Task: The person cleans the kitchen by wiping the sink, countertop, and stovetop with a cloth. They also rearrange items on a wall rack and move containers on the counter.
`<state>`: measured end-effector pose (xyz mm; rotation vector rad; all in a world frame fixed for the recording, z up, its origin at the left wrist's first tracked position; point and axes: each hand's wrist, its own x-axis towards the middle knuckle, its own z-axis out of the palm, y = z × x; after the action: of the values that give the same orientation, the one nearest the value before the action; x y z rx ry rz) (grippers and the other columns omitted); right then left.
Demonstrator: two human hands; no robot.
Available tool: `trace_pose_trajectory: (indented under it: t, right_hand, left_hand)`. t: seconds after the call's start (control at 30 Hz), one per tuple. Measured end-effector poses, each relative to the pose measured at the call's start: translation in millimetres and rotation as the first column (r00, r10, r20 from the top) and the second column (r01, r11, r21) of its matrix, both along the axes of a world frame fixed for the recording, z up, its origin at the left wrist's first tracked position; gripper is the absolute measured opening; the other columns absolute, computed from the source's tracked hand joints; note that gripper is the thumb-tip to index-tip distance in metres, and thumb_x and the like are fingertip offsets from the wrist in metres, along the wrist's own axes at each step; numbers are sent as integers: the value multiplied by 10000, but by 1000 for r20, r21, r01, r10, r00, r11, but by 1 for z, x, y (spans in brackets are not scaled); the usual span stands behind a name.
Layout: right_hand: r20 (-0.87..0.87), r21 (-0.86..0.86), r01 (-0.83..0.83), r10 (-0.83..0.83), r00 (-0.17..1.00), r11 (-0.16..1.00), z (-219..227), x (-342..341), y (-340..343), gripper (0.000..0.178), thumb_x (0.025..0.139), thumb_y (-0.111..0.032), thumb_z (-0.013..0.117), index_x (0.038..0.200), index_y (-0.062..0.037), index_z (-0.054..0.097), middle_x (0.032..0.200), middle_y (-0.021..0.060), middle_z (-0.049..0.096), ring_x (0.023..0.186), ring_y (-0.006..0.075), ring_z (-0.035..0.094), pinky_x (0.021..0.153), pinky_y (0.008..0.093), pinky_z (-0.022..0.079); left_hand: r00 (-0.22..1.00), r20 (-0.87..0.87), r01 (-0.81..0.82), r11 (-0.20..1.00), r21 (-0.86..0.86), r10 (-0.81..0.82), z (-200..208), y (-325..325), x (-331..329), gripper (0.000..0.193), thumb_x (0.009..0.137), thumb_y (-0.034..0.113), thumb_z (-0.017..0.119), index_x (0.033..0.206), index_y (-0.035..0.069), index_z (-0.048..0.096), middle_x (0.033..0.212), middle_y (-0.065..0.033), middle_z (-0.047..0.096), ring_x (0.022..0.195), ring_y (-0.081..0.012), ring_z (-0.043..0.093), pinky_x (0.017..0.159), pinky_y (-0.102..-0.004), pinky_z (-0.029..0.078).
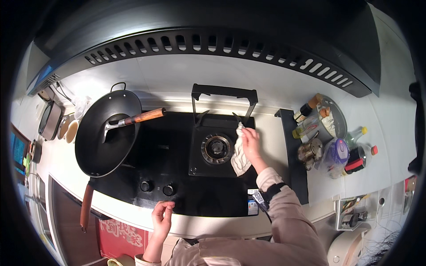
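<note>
My right hand [251, 142] presses a crumpled white cloth [239, 156] against the right side of the black gas stove [177, 150], beside the round burner [217, 148]. The black pan support [224, 94] is tipped up against the back wall. My left hand [162, 217] rests at the stove's front edge with its fingers loosely curled, holding nothing, just below the two knobs [157, 188]. A black wok [106, 133] sits over the left burner with a wooden-handled ladle [133, 119] lying in it.
Sauce bottles, jars and a glass lid [330, 117] crowd the white counter to the right. A range hood [213, 44] hangs above. Bowls [69, 128] and a small appliance stand at the far left. A red towel [120, 235] hangs below the counter.
</note>
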<state>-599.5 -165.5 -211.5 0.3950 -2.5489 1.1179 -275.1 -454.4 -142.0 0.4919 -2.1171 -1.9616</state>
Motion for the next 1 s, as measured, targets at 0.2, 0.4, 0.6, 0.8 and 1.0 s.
trace_pose_trajectory:
  t: [0.2, 0.4, 0.6, 0.8, 1.0]
  right_hand:
    - [88, 422, -153, 127, 988, 893, -19, 21, -7, 462, 926, -178, 520, 1383, -112, 491, 1523, 112, 342, 1415, 284, 303, 1147, 504, 231]
    - [173, 433, -275, 220, 960, 859, -7, 101, 8, 473, 921, -153, 497, 1379, -38, 477, 1495, 136, 382, 1434, 314, 275, 1159, 518, 209]
    - [237, 527, -411, 335, 912, 744, 4, 182, -15, 516, 909, -184, 531, 1403, -55, 462, 1510, 148, 368, 1436, 337, 273, 1153, 535, 208]
    - [315, 541, -506, 395, 863, 672, 11, 192, -70, 527, 923, -203, 517, 1415, -33, 439, 1544, 147, 316, 1452, 317, 241, 1164, 511, 198]
    - [165, 564, -421, 403, 900, 710, 4, 168, -148, 580, 932, -250, 512, 1418, 40, 384, 1524, 214, 317, 1436, 352, 259, 1164, 484, 202]
  left_hand:
    - [995, 60, -83, 996, 39, 81, -3, 10, 20, 108, 979, 65, 570, 986, -12, 646, 961, -43, 614, 883, -111, 594, 816, -235, 467]
    - [999, 43, -5, 999, 31, 3, -5, 11, 14, 104, 972, 43, 568, 1001, -17, 648, 965, -53, 614, 870, -112, 593, 817, -236, 472]
    - [991, 17, 137, 986, -96, -136, -11, -16, 12, 104, 977, 44, 561, 1008, -12, 643, 964, -62, 624, 898, -126, 592, 831, -250, 459]
    - [995, 47, 93, 996, -13, -92, -17, -42, 28, 110, 982, 45, 558, 1017, -8, 648, 968, -53, 633, 909, -118, 595, 842, -246, 457]
    - [998, 51, 20, 999, 41, -22, -21, -57, 38, 107, 962, 56, 591, 1010, 7, 672, 928, -45, 619, 852, -116, 587, 778, -231, 459]
